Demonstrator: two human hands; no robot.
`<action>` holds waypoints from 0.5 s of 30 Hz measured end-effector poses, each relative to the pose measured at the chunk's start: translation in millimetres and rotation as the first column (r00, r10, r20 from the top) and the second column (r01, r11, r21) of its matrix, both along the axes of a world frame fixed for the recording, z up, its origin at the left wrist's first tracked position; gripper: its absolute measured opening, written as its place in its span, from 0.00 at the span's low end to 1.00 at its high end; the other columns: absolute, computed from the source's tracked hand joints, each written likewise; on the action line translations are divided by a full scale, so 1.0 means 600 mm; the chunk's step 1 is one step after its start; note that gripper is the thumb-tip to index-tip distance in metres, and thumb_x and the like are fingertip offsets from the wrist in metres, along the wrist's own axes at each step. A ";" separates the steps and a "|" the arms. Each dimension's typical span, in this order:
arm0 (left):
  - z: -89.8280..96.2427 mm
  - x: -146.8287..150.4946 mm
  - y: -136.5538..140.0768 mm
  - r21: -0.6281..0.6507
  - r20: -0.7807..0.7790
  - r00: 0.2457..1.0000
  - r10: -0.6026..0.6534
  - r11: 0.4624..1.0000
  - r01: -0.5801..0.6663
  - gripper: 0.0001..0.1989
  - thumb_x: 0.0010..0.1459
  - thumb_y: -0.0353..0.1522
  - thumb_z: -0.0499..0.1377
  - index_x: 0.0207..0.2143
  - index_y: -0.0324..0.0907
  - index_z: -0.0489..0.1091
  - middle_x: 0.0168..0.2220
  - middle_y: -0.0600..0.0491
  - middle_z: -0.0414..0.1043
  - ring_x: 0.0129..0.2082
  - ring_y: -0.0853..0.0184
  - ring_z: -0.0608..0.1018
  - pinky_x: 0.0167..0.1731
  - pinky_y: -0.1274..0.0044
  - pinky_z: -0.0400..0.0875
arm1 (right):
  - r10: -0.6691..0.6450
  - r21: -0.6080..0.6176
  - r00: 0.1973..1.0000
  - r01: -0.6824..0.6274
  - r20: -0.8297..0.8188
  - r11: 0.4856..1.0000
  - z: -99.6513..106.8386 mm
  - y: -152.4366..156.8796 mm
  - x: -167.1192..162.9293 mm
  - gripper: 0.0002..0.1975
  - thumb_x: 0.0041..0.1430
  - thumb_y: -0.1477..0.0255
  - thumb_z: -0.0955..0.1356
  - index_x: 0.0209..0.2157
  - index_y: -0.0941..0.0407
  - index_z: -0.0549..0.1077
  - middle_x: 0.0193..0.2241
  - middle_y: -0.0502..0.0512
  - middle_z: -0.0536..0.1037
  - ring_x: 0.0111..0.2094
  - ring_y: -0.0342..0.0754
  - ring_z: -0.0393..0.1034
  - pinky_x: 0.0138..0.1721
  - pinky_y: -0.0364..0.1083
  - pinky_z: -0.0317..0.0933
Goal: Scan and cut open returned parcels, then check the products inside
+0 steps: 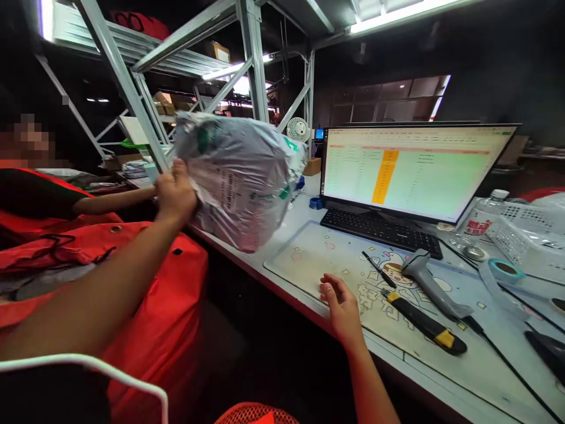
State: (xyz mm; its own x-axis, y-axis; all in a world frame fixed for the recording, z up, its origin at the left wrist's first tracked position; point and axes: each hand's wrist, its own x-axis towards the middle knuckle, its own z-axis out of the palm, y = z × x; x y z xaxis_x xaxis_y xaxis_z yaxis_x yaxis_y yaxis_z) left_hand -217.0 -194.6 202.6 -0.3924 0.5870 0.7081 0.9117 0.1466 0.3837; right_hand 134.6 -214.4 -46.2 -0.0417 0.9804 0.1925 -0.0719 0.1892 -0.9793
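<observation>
A bulky parcel in a grey plastic mailing bag (247, 182) with a barcode label is held up over the desk's left edge. My left hand (176, 197) grips its left side, arm stretched out. My right hand (342, 306) rests at the front edge of the desk mat (304, 259), fingers loosely bent and apart, holding nothing. Right of this hand lie a black-and-yellow utility knife (424, 324), a black pen (378, 270) and a grey barcode scanner (435, 285) with its cable.
A monitor (415, 171) and keyboard (382, 229) stand at the desk's back. Tape (505, 270), a bottle (483, 215) and a white basket (525, 235) are at right. Red sacks (163, 294) and another person's arm (115, 200) are at left. A metal rack post (253, 59) rises behind.
</observation>
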 end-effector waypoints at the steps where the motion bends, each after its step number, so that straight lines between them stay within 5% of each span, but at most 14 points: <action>1: -0.016 0.009 0.015 0.012 0.094 0.996 0.006 1.000 -0.007 0.39 0.75 0.58 0.31 0.27 0.42 0.62 0.24 0.55 0.57 0.28 0.70 0.62 0.31 0.72 0.62 | -0.007 -0.002 1.000 0.007 -0.017 1.000 0.001 -0.001 0.001 0.33 0.64 0.43 0.70 0.54 0.56 0.79 0.52 0.65 0.83 0.53 0.60 0.79 0.54 0.61 0.75; 4: -0.072 0.061 0.061 0.003 0.234 0.965 -0.116 0.993 0.119 0.39 0.72 0.62 0.29 0.21 0.45 0.49 0.23 0.56 0.50 0.29 0.72 0.57 0.31 0.73 0.55 | -0.068 -0.006 0.993 0.068 -0.094 0.998 0.006 0.000 0.000 0.34 0.63 0.42 0.71 0.56 0.57 0.78 0.53 0.66 0.82 0.53 0.60 0.79 0.52 0.59 0.77; 8: -0.129 0.120 0.089 -0.040 0.020 0.983 -0.184 0.982 0.184 0.40 0.75 0.57 0.29 0.23 0.43 0.61 0.24 0.54 0.61 0.28 0.70 0.65 0.34 0.72 0.55 | -0.122 -0.009 0.982 0.122 -0.142 0.993 0.006 0.005 -0.002 0.36 0.63 0.42 0.70 0.59 0.57 0.75 0.57 0.68 0.79 0.56 0.60 0.78 0.54 0.59 0.76; 12: -0.164 0.155 0.076 -0.072 -0.115 0.962 -0.247 0.968 0.240 0.43 0.76 0.54 0.30 0.41 0.40 0.79 0.33 0.43 0.79 0.36 0.57 0.80 0.34 0.69 0.61 | -0.162 0.011 0.972 0.166 -0.169 0.986 0.000 0.008 -0.001 0.41 0.64 0.43 0.69 0.68 0.53 0.67 0.64 0.69 0.74 0.63 0.61 0.73 0.60 0.63 0.72; 15: -0.168 0.189 0.047 -0.098 -0.173 0.893 -0.416 0.909 0.405 0.38 0.76 0.55 0.37 0.58 0.42 0.78 0.49 0.41 0.83 0.50 0.54 0.83 0.42 0.69 0.70 | -0.201 -0.005 0.964 0.204 -0.174 0.979 -0.001 0.014 -0.005 0.45 0.63 0.41 0.69 0.71 0.55 0.63 0.67 0.70 0.70 0.66 0.62 0.69 0.65 0.64 0.67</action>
